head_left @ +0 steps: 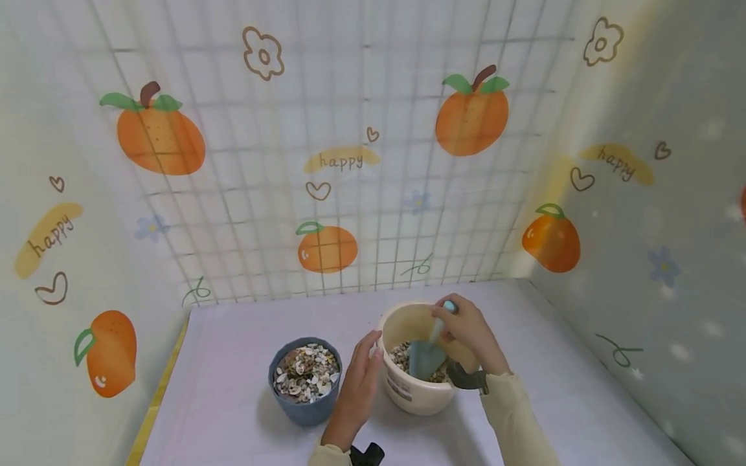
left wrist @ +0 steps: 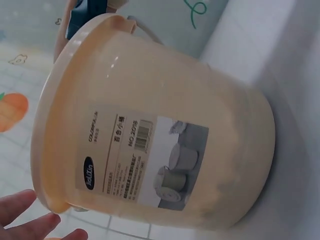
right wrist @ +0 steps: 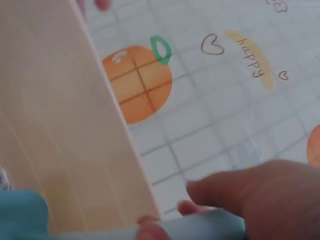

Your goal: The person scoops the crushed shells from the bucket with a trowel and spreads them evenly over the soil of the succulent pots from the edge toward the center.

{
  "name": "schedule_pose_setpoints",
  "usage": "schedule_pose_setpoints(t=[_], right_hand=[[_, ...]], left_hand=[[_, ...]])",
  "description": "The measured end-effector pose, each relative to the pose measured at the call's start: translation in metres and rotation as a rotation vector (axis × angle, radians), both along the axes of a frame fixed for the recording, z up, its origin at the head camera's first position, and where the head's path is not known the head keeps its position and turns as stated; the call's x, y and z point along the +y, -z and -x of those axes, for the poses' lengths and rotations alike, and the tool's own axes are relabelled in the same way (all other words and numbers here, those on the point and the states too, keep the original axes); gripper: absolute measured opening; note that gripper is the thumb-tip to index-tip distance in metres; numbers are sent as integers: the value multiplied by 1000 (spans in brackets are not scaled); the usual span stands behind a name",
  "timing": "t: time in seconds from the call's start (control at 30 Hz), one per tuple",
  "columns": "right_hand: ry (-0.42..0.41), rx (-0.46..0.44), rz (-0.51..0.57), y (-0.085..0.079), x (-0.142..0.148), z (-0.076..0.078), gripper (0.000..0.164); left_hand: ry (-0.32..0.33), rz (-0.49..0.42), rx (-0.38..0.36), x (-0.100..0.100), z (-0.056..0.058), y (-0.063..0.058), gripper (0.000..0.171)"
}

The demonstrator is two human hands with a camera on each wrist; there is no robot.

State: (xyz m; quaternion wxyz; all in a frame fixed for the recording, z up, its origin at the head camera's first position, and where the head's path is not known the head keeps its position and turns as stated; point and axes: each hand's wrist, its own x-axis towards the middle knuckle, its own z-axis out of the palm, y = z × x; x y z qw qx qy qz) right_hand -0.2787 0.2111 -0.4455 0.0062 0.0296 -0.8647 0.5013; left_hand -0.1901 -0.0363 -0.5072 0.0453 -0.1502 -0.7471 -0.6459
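My right hand (head_left: pixel 471 329) grips the handle of a light blue toy shovel (head_left: pixel 425 360). Its blade points down into a cream plastic bucket (head_left: pixel 428 402), against small shell-like bits (head_left: pixel 400 354) inside. The right wrist view shows the thumb and fingertips around the shovel handle (right wrist: pixel 205 225), beside the bucket's inner wall (right wrist: pixel 65 110). On the bucket's left, my left hand (head_left: pixel 358 382) has its fingers extended at the rim; in the left wrist view the fingertips (left wrist: pixel 30 227) are right by the rim. A printed label (left wrist: pixel 145 155) covers part of the bucket's side.
Left of my left hand stands a blue-grey pot (head_left: pixel 305 413) filled with small shells (head_left: pixel 305 375). Both containers are on a pale lilac table (head_left: pixel 227 362). Curtains printed with oranges (head_left: pixel 327 249) enclose the back and sides, with a wire grid behind.
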Motion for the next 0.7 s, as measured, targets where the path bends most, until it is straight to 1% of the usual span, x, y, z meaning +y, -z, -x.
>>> schedule_pose_setpoints(t=[0.23, 0.33, 0.47, 0.53, 0.6, 0.7], right_hand=[[63, 83, 61, 5, 1, -1, 33], [72, 104, 76, 4, 0, -3, 34], [79, 102, 66, 0, -3, -5, 34], [84, 105, 51, -4, -5, -7, 35], [85, 118, 41, -8, -8, -10, 37], [64, 157, 20, -14, -13, -17, 44]], left_hand=[[-38, 32, 9, -2, -1, 2, 51], [-58, 42, 17, -4, -2, 3, 49], [-86, 30, 41, -6, -3, 2, 46], [-98, 22, 67, -7, -3, 1, 45], [-108, 18, 85, -9, -4, -2, 45], [-123, 31, 105, -15, -5, -8, 45]])
